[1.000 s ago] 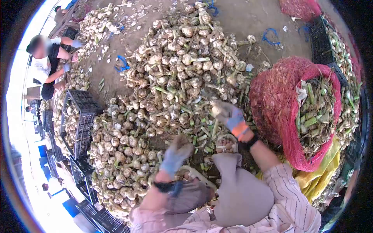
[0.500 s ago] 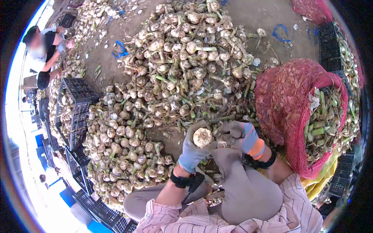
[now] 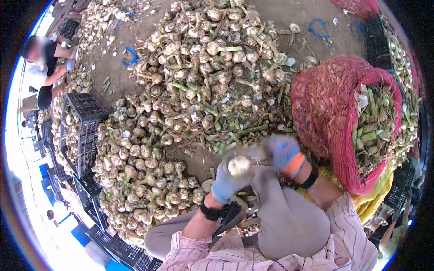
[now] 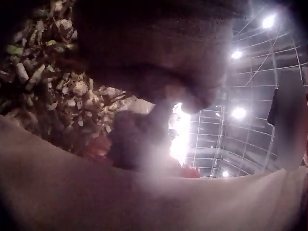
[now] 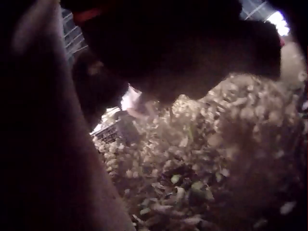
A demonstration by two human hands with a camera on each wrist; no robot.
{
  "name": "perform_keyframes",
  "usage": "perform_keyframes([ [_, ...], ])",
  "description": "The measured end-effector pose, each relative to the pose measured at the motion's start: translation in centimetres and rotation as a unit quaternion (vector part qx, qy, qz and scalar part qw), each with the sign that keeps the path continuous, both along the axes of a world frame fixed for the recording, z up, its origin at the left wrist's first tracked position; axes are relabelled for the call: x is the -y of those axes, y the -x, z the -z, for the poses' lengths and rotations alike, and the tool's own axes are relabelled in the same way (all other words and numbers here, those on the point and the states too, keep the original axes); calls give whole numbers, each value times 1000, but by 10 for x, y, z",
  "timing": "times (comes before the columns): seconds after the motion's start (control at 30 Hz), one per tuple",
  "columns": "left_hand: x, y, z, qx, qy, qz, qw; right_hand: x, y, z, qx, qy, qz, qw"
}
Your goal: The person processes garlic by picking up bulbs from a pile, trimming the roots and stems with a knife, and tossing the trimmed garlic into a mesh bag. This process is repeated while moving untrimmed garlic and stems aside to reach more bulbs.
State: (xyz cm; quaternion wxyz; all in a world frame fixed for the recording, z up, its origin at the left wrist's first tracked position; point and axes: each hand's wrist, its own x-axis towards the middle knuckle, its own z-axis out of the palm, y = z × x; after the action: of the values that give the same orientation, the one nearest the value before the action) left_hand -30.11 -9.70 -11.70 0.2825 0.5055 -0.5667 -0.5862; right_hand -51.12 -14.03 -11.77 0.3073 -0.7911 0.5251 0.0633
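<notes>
In the head view, my gloved left hand grips a pale garlic bulb above my lap. Close beside it, my gloved right hand has its fingers bent towards the bulb and is blurred by motion. I cannot tell what the right fingers hold. A large heap of garlic bulbs with cut stems lies in front of me, and a second heap of bulbs spreads to the left. Both wrist views are dark, with the hands mostly in shadow.
A red mesh sack full of cut stems stands at the right, over yellow cloth. Black crates line the left side, where another person sits. Trimmed stems litter the ground before my knees.
My hands were apart, the right over the stems and the left lower down. They came together with a garlic bulb in the left; since then the bulb has tilted and the right hand has shifted slightly.
</notes>
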Motion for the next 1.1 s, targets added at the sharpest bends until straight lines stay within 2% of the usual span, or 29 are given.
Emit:
perform_keyframes([
  [0.03, 4, 1, -25, -40, -71, -39, 996, 2, 26, 27, 27, -6, 101, 994],
  [0.07, 9, -1, -50, -94, -170, -19, 981, 1, 48, 44, 53, -13, 201, 978],
  [0.1, 7, 2, -53, -74, -147, -37, 986, 1, 48, 10, 127, 30, 261, 957],
  [0.13, 4, 5, -54, -51, -127, -52, 989, -2, 42, -6, 250, -79, 327, 908],
  [0.17, 2, 8, -51, -46, -91, -58, 993, -5, 33, -20, 364, -184, 388, 827],
  [0.23, 9, 14, -38, -43, -8, -71, 997, -9, 12, -20, 482, -357, 395, 696],
  [0.27, 20, 14, -41, 150, 166, 22, 974, -10, -1, -17, 540, -394, 372, 644],
  [0.33, 33, 17, -59, 358, 313, 57, 878, -10, -12, -20, 529, -372, 380, 662],
  [0.43, 26, 9, -64, 335, 118, 117, 927, -9, -15, -25, 518, -299, 309, 739],
  [0.53, 23, -8, -39, 166, 221, 135, 952, -8, -6, -26, 524, -261, 189, 788],
  [0.57, 22, -9, -36, 207, 284, 169, 921, -7, 2, -16, 540, -195, 151, 805],
  [0.67, 22, -9, -54, 281, 368, 209, 861, 18, 8, -50, 313, -291, 182, 885],
  [0.7, 24, -10, -48, 266, 393, 232, 849, 19, 10, -41, 254, -197, 89, 943],
  [0.8, 23, -6, -38, 248, 430, 259, 829, 23, -1, -34, 161, -40, -26, 986],
  [0.83, 24, -5, -38, 254, 437, 257, 823, 28, -7, -37, 99, -100, -23, 990],
  [0.93, 32, -9, -53, 265, 448, 258, 814, 21, 12, -1, 268, -217, 56, 937],
  [0.97, 35, -14, -57, 262, 448, 260, 814, 13, 22, -14, 141, -124, 46, 981],
  [1.0, 40, -21, -60, 260, 451, 260, 813, -15, 41, 13, 220, -118, 120, 961],
  [1.03, 42, -33, -58, 256, 445, 259, 818, -36, 56, 41, 283, -171, 215, 919],
  [1.1, 50, -67, -76, 312, 370, 254, 837, -78, 85, 96, 419, -236, 408, 776],
])
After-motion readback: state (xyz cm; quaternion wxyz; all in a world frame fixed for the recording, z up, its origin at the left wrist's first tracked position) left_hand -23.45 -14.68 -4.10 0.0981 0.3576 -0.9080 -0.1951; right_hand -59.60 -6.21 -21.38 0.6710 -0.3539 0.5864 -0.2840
